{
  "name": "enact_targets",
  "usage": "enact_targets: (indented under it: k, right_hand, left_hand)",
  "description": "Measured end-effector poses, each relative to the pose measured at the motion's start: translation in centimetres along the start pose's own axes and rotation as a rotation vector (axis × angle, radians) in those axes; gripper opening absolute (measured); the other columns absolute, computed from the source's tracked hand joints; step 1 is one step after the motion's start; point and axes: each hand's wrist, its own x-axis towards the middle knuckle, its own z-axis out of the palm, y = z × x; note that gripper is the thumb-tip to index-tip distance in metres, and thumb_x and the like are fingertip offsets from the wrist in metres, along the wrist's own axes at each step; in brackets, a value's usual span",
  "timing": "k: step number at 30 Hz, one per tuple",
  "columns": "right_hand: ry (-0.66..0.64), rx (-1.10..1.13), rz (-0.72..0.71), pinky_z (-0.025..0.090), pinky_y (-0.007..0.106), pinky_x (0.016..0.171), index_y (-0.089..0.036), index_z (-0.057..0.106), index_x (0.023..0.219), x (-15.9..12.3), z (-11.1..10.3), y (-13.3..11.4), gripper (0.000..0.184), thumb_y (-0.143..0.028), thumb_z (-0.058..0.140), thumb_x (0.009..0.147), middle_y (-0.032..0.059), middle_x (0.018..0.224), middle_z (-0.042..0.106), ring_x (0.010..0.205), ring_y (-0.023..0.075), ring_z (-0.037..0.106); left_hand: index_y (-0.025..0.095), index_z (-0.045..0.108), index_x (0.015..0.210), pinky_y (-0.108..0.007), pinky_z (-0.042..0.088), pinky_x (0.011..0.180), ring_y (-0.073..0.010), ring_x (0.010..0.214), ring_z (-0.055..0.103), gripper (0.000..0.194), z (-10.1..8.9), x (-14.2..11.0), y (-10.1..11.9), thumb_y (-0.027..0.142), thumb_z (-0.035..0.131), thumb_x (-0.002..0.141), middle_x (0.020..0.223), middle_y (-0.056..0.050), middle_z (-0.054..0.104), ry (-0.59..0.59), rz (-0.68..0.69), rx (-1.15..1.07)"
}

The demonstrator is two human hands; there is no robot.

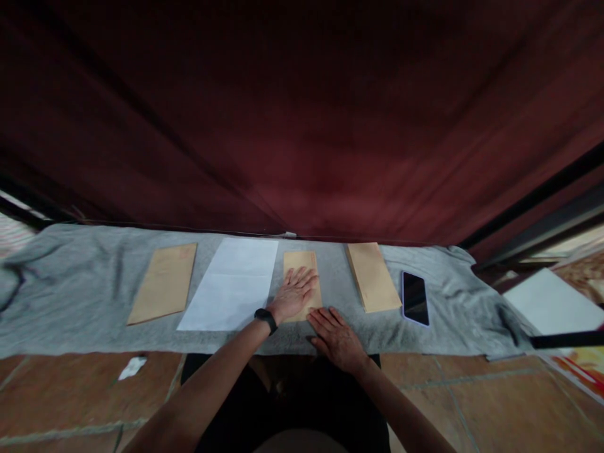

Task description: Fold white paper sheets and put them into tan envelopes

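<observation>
A brown paper envelope [298, 259] lies lengthwise in the middle of the grey cloth. My left hand [296, 291], with a black band on its wrist, rests flat on it with fingers stretched out, covering its middle. At the envelope's lower right corner, my right hand [337, 336] touches down with its fingertips, fingers extended and palm down. White paper sheets [231, 283] with a faint crosswise crease lie just left of the envelope. To the right is a stack of brown envelopes [374, 277], and on the far left sit more brown envelopes [165, 281].
The grey cloth [85, 283] covers a long, narrow surface against a dark red curtain-like backdrop [302, 145]. A phone [415, 298] lies right of the stack. A white scrap [133, 367] is on the tiled floor [85, 396]. A white board-like sheet [554, 301] stands at far right.
</observation>
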Motion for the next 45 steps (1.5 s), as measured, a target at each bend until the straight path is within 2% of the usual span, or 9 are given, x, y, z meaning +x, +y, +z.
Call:
enact_targets:
  k: [6, 11, 19, 22, 27, 31, 35, 40, 45]
  right_hand:
    - [0.027, -0.026, -0.008, 0.028, 0.046, 0.122, -0.022, 0.041, 0.151, -0.3, 0.8, 0.3, 0.052, -0.037, 0.049, 0.102, 0.0052, 0.15, 0.051, 0.141, 0.0204, 0.043]
    - [0.006, -0.044, 0.009, 0.026, 0.045, 0.123, -0.019, 0.046, 0.147, -0.4, 1.8, 0.6, 0.051, -0.042, 0.048, 0.102, 0.0063, 0.149, 0.052, 0.141, 0.0209, 0.044]
    - [0.056, -0.077, 0.0, 0.026, 0.044, 0.123, -0.021, 0.042, 0.15, -0.4, 2.1, 0.7, 0.052, -0.044, 0.046, 0.103, 0.0044, 0.151, 0.049, 0.141, 0.0197, 0.043]
    - [0.074, -0.092, 0.008, 0.026, 0.044, 0.123, -0.021, 0.042, 0.15, -0.5, 2.1, 0.4, 0.052, -0.043, 0.046, 0.103, 0.0048, 0.153, 0.046, 0.141, 0.0198, 0.043]
    - [0.099, -0.12, 0.076, 0.028, 0.043, 0.121, -0.019, 0.04, 0.151, -1.1, 1.9, -0.1, 0.053, -0.039, 0.047, 0.102, 0.0076, 0.153, 0.045, 0.139, 0.0213, 0.046]
    - [0.11, -0.125, 0.134, 0.029, 0.045, 0.121, -0.02, 0.037, 0.153, -2.0, 1.6, 0.0, 0.053, -0.033, 0.046, 0.102, 0.0075, 0.152, 0.047, 0.138, 0.022, 0.047]
    - [0.113, -0.1, 0.166, 0.027, 0.046, 0.122, -0.022, 0.041, 0.151, -2.7, 0.9, 0.3, 0.049, -0.032, 0.043, 0.103, 0.0048, 0.151, 0.048, 0.138, 0.0219, 0.047]
    - [0.124, -0.079, 0.174, 0.026, 0.048, 0.122, -0.018, 0.04, 0.151, -1.1, 0.5, -0.9, 0.05, -0.035, 0.039, 0.105, 0.0063, 0.152, 0.048, 0.141, 0.0228, 0.042]
    - [0.07, -0.04, 0.075, 0.029, 0.042, 0.121, -0.017, 0.039, 0.152, 1.5, 1.8, -3.3, 0.052, -0.039, 0.041, 0.104, 0.0059, 0.155, 0.042, 0.144, 0.0206, 0.039]
  left_hand:
    - [0.028, 0.034, 0.154, -0.048, 0.009, 0.124, -0.0194, 0.153, 0.017, 0.05, -0.1, -2.2, 1.4, 0.035, 0.025, 0.105, 0.162, 0.003, 0.032, -0.021, 0.07, -0.023]
    - [0.023, 0.032, 0.155, -0.043, 0.009, 0.125, -0.0169, 0.152, 0.02, 0.053, 0.0, -4.1, 2.4, 0.042, 0.022, 0.106, 0.162, -0.002, 0.031, -0.009, 0.109, -0.022]
    - [0.014, 0.016, 0.159, -0.045, 0.017, 0.124, -0.0232, 0.152, 0.02, 0.073, -0.4, -8.1, 4.0, 0.056, 0.032, 0.102, 0.163, -0.013, 0.027, 0.085, 0.147, 0.026]
    - [0.016, 0.018, 0.159, -0.045, 0.02, 0.123, -0.0251, 0.152, 0.019, 0.072, -0.8, -9.6, 4.0, 0.055, 0.036, 0.101, 0.164, -0.013, 0.025, 0.074, 0.164, 0.044]
    - [0.022, 0.021, 0.158, -0.043, 0.023, 0.123, -0.0236, 0.151, 0.023, 0.066, -1.7, -11.4, 3.3, 0.052, 0.038, 0.102, 0.164, -0.009, 0.025, 0.057, 0.183, 0.053]
    - [0.02, 0.021, 0.158, -0.042, 0.025, 0.122, -0.0227, 0.151, 0.024, 0.068, -2.2, -12.6, 2.7, 0.054, 0.038, 0.101, 0.163, -0.01, 0.028, 0.048, 0.168, 0.042]
    - [0.018, 0.018, 0.158, -0.041, 0.028, 0.121, -0.0228, 0.15, 0.026, 0.071, -2.2, -13.6, 2.3, 0.054, 0.039, 0.101, 0.162, -0.012, 0.03, 0.053, 0.154, 0.049]
    - [0.015, 0.019, 0.158, -0.043, 0.028, 0.12, -0.0249, 0.15, 0.027, 0.073, -2.0, -13.9, 2.6, 0.055, 0.038, 0.101, 0.161, -0.014, 0.032, 0.071, 0.137, 0.066]
    - [0.013, 0.019, 0.158, -0.044, 0.027, 0.12, -0.0259, 0.15, 0.027, 0.074, -1.7, -13.9, 2.8, 0.054, 0.04, 0.1, 0.161, -0.016, 0.031, 0.089, 0.128, 0.072]
